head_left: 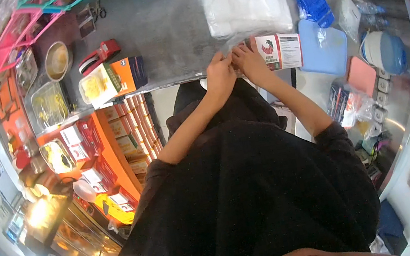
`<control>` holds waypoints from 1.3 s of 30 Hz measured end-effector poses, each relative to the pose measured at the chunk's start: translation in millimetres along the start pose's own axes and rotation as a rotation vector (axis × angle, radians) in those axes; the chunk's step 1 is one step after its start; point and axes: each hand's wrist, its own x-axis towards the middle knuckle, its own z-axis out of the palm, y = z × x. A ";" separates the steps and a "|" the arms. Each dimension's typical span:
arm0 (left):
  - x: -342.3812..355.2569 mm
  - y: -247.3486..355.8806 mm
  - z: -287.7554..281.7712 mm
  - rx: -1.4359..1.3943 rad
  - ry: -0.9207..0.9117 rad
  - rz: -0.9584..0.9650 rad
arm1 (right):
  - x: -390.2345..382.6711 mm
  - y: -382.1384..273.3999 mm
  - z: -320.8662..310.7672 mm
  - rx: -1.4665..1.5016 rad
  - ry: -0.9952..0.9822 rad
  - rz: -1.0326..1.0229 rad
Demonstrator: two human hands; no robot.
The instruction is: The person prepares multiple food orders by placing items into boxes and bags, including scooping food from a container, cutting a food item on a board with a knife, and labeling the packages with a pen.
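Clear plastic (237,41) at the near edge of the desk (163,33), left hand (220,74) and right hand (250,62) together, fingers (242,52) pinching it, forearms (189,124) angled inward, red-and-white box (287,52) just right, plastic stack (245,1) beyond

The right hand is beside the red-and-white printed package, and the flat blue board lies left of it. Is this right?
In the head view, the flat blue board lies right, not left, of the red-and-white printed package.
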 end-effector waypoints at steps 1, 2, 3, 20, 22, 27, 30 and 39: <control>0.5 3.4 -2.6 -0.010 -0.017 0.004 | -2.3 4.5 7.5 -0.017 0.066 -0.047; -0.3 6.0 -6.7 -0.046 -0.003 -0.006 | -2.9 5.0 0.2 -0.011 0.058 -0.039; -0.6 9.5 -9.5 -0.081 0.016 -0.018 | -1.4 5.5 -16.0 0.054 -0.032 -0.016; 4.9 31.7 30.0 -0.867 -0.028 -0.467 | -72.0 244.7 4.3 0.723 0.077 0.315; 3.9 26.8 31.1 -0.219 -0.276 -0.509 | -92.2 209.9 7.9 0.812 0.032 0.299; 22.4 45.3 20.4 -0.680 0.023 -0.283 | -95.7 167.4 -17.4 0.714 0.002 0.257; 26.6 38.1 15.8 -0.876 0.057 -0.262 | -91.1 162.9 -30.0 0.429 -0.095 0.154; 10.1 52.8 20.2 -1.018 -0.013 -0.365 | -64.7 170.6 -35.6 0.390 -0.132 -0.178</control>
